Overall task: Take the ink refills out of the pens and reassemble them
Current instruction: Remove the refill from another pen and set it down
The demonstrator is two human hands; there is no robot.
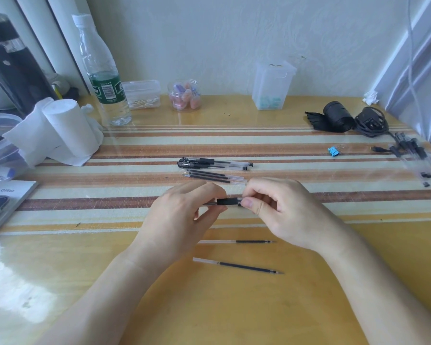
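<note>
The pen (228,201) lay crosswise between both hands: left hand (184,217) gripped its clear barrel, right hand (279,210) pinched the black grip end, probably unscrewing.

The clear-barrelled pen with black grip (229,201) vanishes into both fists, tip unseen. The grey booklet (3,195) runs off the left edge.

Two bare forearms, left hand (182,215) and right hand (281,212), no sleeves, rings or watch.

Glossy wooden table (209,307), woven striped cloth (135,145), clear plastic bottle (102,70).
</note>
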